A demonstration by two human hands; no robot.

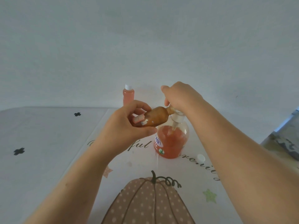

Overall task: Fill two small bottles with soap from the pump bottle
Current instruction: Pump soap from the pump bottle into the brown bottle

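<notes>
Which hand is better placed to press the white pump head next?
Right. The right hand is curled over the white pump head of the clear pump bottle; the left hand holds the small brown bottle at its spout.

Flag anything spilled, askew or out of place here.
A white cap lies loose on the tablecloth right of the pump bottle. The left hand holds the small brown bottle nearly sideways at the spout. No clear spill shows.

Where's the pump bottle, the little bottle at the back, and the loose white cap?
pump bottle [171, 141], head view, its soap-filled belly.
small bottle at the back [128, 97], head view, its pink body.
loose white cap [201, 157], head view, its top.
</notes>
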